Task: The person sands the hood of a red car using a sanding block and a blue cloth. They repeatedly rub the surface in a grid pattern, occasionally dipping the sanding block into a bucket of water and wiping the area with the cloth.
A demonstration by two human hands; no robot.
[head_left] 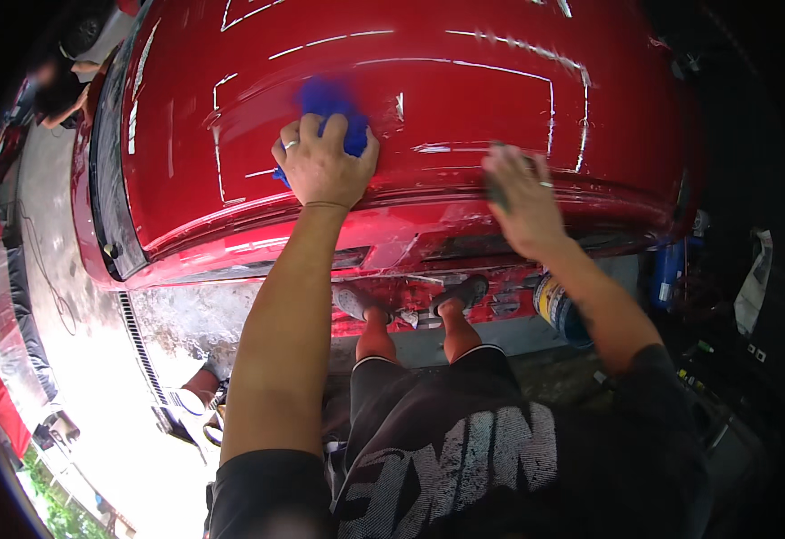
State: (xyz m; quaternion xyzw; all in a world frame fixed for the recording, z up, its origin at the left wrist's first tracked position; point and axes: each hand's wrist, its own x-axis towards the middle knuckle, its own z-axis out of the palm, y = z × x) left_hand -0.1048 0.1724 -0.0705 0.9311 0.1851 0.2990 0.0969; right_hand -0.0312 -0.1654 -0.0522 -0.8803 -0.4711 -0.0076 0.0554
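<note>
The glossy red roof of a car (473, 108) spreads before me, with bright strip reflections across it. My left hand (328, 171) presses a crumpled blue cloth (325, 94) onto the roof, fingers bent over it. Farther right, near the roof's side edge, my right hand (527, 202) is slightly smeared by motion. Under its palm and fingers shows a dark pad or block (497, 190); most of it is hidden, so its exact kind is unclear. The two hands are apart.
Below the car's side, a bucket with a yellow label (554, 301) stands by my right foot. A blue cylinder (669, 274) is farther right. Another person (73, 90) is at the far left. A drain grate (139, 341) crosses the floor at left.
</note>
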